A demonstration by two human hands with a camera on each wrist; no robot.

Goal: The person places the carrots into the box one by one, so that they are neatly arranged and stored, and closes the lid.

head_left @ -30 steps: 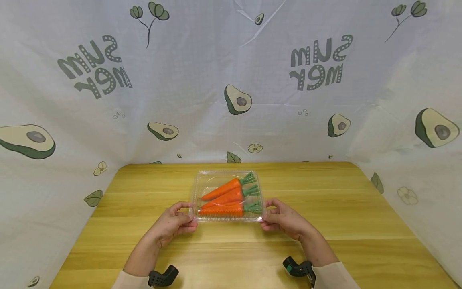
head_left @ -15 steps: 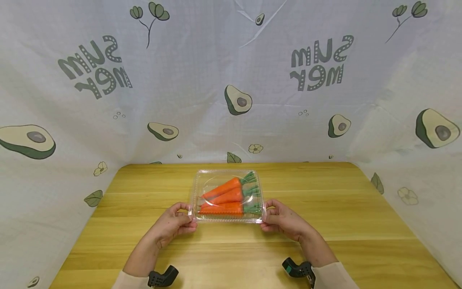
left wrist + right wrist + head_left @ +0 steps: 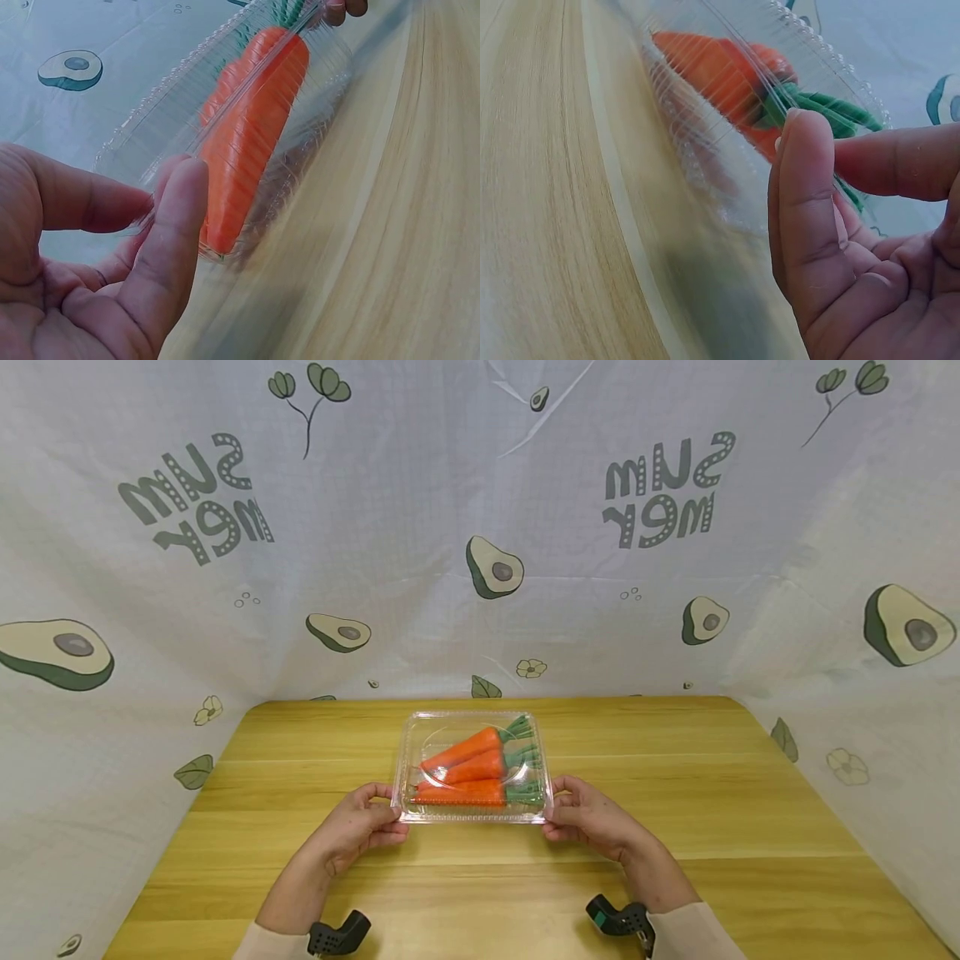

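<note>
A clear plastic clamshell box [image 3: 480, 718] with its lid down holds three orange carrots [image 3: 467, 768] with green tops, lying side by side and pointing left. My left hand [image 3: 367, 818] pinches the box's near left corner between thumb and fingers. At the near right corner, my right hand [image 3: 585, 817] pinches the rim the same way. Both wrist views show the ribbed side of the box and a shadow on the wood under it; the near side looks raised off the table. The carrot [image 3: 251, 135] nearest me fills most of the left wrist view's box.
The box is over a wooden table [image 3: 675, 777], with bare wood on both sides. A white curtain [image 3: 420, 527] printed with avocados and lettering hangs behind and beside it. Black wrist cameras [image 3: 339, 933] sit by both sleeves.
The box has shifted very slightly in the hands, its outline growing a little taller and its near edge slightly lower in the view. Both hands keep nearly the same place and grip.
</note>
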